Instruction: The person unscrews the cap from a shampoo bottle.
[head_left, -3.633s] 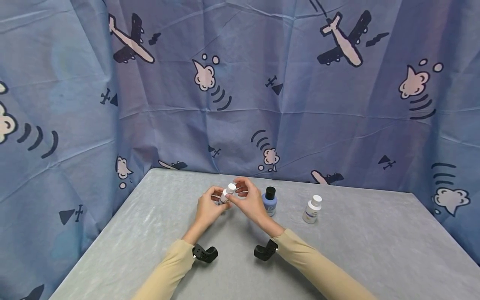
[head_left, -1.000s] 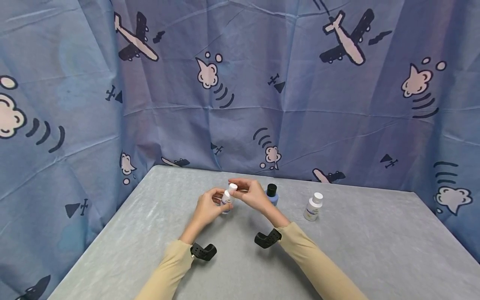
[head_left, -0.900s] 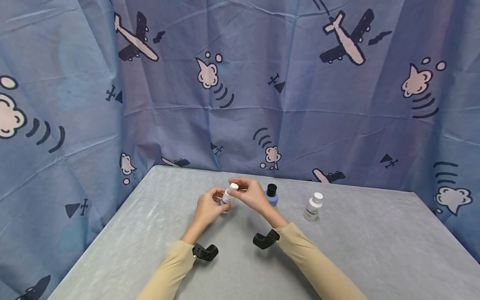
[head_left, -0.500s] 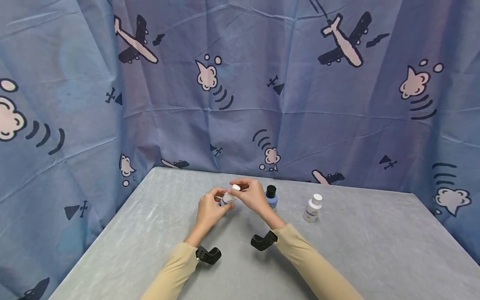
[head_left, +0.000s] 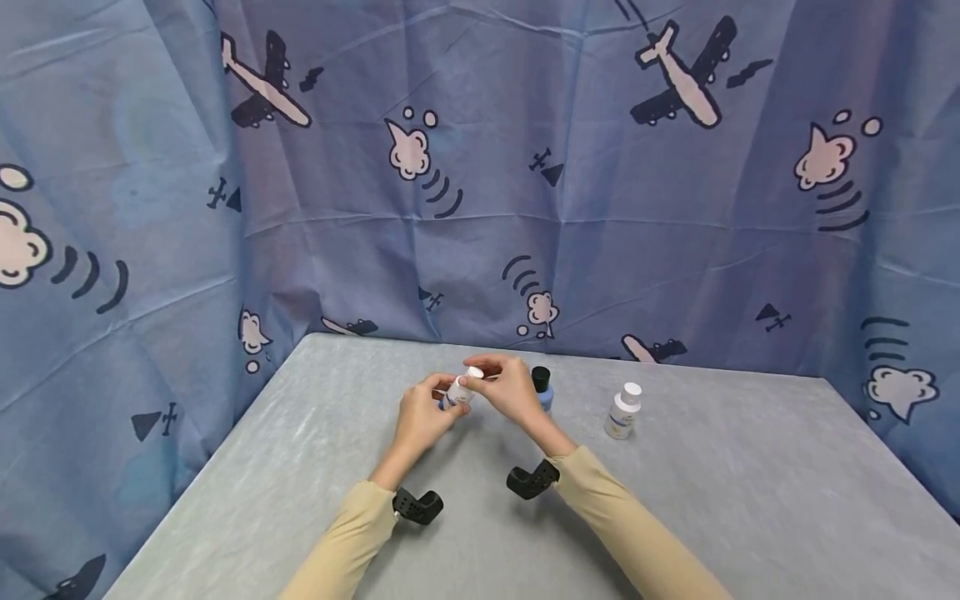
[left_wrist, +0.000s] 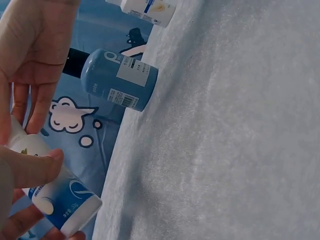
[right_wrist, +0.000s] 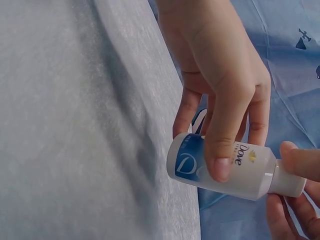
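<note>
A small white Dove lotion bottle (head_left: pixel 458 395) with a blue label is held tilted above the table, its cap end toward the right. My left hand (head_left: pixel 420 417) grips the bottle's body, the thumb lying across the label in the right wrist view. My right hand (head_left: pixel 512 393) pinches the white cap (right_wrist: pixel 288 182) between thumb and fingers. The cap sits on the bottle's neck. Just behind my right hand stands a blue bottle (left_wrist: pixel 120 79) with a black cap, partly hidden by that hand in the head view.
Farther right on the grey cloth-covered table (head_left: pixel 720 483) stands another white bottle (head_left: pixel 622 414), upright and capped. A blue curtain (head_left: pixel 480 275) printed with planes and clouds hangs behind and to the left of the table.
The bottle in my hands leans more to the right than a second ago. My right fingers, spread around the cap 3.6 seconds ago, now pinch it. The standing bottles have not moved.
</note>
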